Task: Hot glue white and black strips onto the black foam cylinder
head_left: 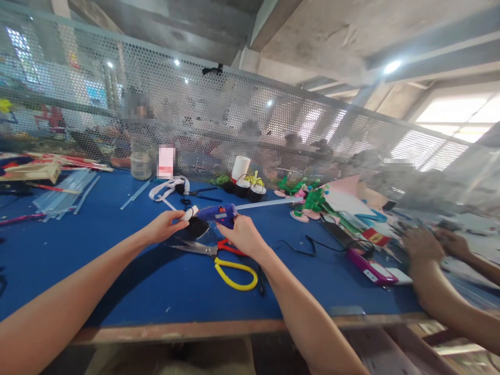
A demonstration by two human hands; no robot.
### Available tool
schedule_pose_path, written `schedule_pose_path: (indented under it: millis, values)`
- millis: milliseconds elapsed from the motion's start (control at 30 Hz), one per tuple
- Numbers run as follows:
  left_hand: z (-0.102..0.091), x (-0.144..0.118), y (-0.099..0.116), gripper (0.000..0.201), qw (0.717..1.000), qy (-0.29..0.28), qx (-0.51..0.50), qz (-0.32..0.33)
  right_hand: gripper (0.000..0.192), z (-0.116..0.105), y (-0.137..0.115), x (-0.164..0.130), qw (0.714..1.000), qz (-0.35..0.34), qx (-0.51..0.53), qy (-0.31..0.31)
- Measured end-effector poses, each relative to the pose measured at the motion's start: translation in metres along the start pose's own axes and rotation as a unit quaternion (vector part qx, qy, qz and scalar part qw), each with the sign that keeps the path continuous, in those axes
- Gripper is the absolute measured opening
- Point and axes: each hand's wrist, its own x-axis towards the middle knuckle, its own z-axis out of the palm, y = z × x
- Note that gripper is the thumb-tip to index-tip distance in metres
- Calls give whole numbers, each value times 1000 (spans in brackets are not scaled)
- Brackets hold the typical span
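Gripping blue plastic glue gun [216, 213], right hand [245, 233] wrapped closed around its handle. Gun's nozzle end faces left hand [170, 225], whose thumb and fingers pinch a small white piece [190, 213] with hardly any gap; piece sits right at gun's front, contact unclear. Long translucent glue stick [269, 203], smooth and straight, runs out of gun's back. Dark rounded object [197, 227] just under gun's front, material unclear. Nearer the wearer than gun: metal scissors [214, 252], blades parted, one handle loop red, one yellow. Beyond gun: white ribbon [158, 191], flat, looped. Smooth blue tabletop [187, 302] below gun. Co-worker's hand [424, 245] well right of gun.
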Motion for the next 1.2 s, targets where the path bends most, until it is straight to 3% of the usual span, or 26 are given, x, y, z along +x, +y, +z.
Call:
schedule_pose_path:
  millis: [300,833,1200]
  values:
    - [-2,0,3,47,996,-29,-84,6,22,2,18,10,994,22,103,-8]
    - [-3,1,1,54,998,-31,-59,11,23,6,22,15,993,34,114,2]
    - [-3,1,0,47,998,-39,-45,25,23,7,24,15,992,19,122,-8]
